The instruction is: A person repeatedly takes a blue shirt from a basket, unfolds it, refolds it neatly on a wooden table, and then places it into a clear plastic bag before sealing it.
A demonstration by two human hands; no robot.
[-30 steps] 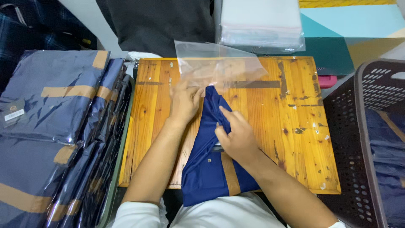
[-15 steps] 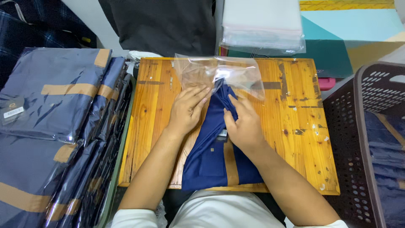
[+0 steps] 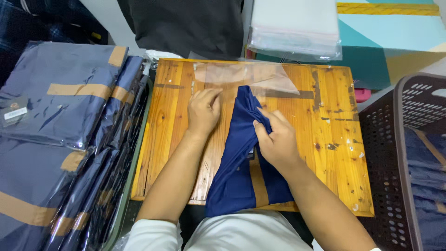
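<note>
A folded dark blue garment (image 3: 237,162) with a tan stripe lies lengthwise on a small wooden table (image 3: 325,139). Its far end reaches into the mouth of a clear plastic bag (image 3: 241,76) lying flat at the table's far side. My right hand (image 3: 274,139) pinches the garment's upper right edge. My left hand (image 3: 202,111) rests to the left of the garment and holds the near edge of the bag with its fingertips.
Several bagged blue garments with tan stripes (image 3: 60,93) are stacked at the left. A dark perforated basket (image 3: 404,153) with more blue cloth stands at the right. A pile of clear bags (image 3: 295,25) lies beyond the table, beside a black cloth (image 3: 186,23).
The bag, lifted and bunched over the garment half a second ago, now lies flat. Both hands have drawn back toward me, and the garment's tip sits at the bag's mouth.
</note>
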